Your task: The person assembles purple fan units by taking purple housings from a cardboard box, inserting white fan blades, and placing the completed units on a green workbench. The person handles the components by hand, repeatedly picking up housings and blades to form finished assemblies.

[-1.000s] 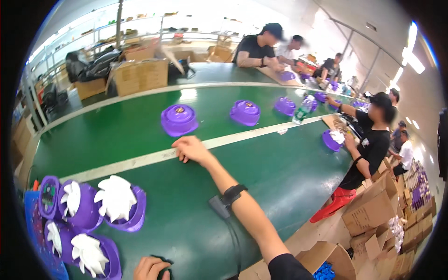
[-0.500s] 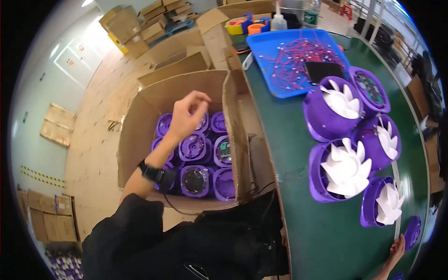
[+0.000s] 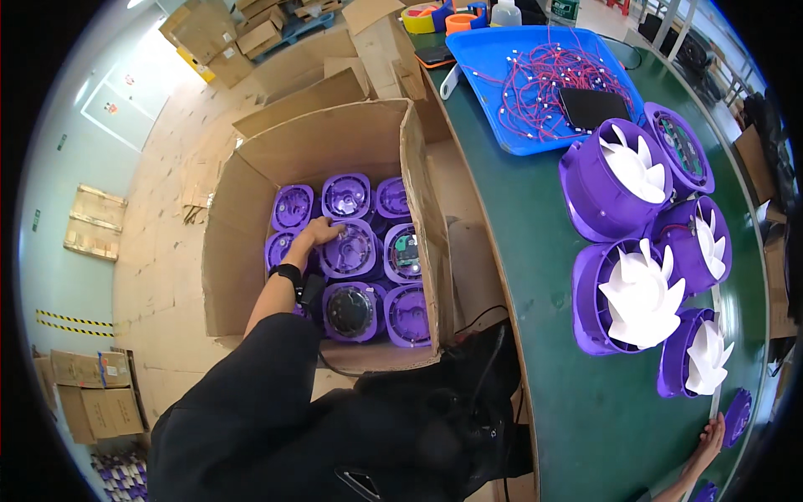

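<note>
My left hand [image 3: 323,231] reaches down into a cardboard box [image 3: 242,180] and grips the rim of a purple fan housing [image 3: 351,253] in the middle row. Its fingers curl over the upper edge; the thumb is hard to make out. Several more purple housings stand around it in the box, one with a green circuit board [image 3: 406,253]. At the lower right, my right hand [image 3: 709,442] rests on the table's far edge, fingers extended, holding nothing visible. Beside it lies a purple disc-like part [image 3: 738,417].
On the green table [image 3: 556,402] stand several purple housings with white fan blades [image 3: 641,293]. Behind them a blue tray [image 3: 489,117] bears red wires and a black phone [image 3: 595,109]. Tape rolls [image 3: 422,18] sit at the far end. Other cardboard boxes [image 3: 196,38] stand on the floor.
My left hand has lowered from above the box onto a housing in the middle row. The view has shifted slightly; my right hand stays at the table's edge.
</note>
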`<action>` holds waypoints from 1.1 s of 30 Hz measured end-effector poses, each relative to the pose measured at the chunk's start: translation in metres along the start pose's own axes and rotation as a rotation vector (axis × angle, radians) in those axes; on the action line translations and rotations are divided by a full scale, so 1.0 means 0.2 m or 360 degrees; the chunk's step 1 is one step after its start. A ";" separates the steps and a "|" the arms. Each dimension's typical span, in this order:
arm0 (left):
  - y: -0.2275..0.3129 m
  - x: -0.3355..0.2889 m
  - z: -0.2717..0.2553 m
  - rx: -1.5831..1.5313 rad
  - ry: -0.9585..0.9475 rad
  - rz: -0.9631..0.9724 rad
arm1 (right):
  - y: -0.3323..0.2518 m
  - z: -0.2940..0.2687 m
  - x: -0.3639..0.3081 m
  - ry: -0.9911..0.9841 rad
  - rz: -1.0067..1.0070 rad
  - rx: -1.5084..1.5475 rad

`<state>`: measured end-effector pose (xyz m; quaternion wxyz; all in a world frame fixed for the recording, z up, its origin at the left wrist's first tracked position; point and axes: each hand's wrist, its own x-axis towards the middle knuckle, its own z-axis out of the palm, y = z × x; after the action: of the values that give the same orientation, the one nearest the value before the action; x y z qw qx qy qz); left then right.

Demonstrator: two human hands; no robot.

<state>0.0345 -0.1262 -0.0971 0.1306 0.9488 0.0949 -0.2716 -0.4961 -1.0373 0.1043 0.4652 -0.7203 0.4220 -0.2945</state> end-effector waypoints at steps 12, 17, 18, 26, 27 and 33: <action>0.07 -0.21 -0.11 -0.1012 -0.0307 0.0156 | 0.03 -0.01 0.00 -0.0068 -0.0051 0.0066; -0.04 -0.23 -0.16 -0.1616 -0.0124 0.0327 | 0.10 -0.06 0.05 -0.0116 -0.0072 0.0172; -0.11 -0.24 -0.19 -0.1908 -0.0120 0.0458 | 0.08 -0.05 0.05 -0.0098 -0.0013 0.0224; 0.17 -0.33 -0.44 -0.3413 -0.0232 0.1151 | -0.38 0.03 -0.05 -0.0053 -0.0136 0.0136; 0.28 -0.36 -0.47 -0.3417 -0.0361 0.1278 | -0.48 0.07 -0.10 -0.0059 -0.0245 0.0100; 1.14 -0.86 -0.45 -0.2959 -0.1150 0.1773 | -1.14 0.57 -0.65 -0.0461 -0.0595 0.0087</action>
<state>-0.0084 -0.3334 0.1149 0.9043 0.2616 -0.2178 -0.2576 -0.3877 -0.8268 0.2644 0.4774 -0.8078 0.2020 -0.2805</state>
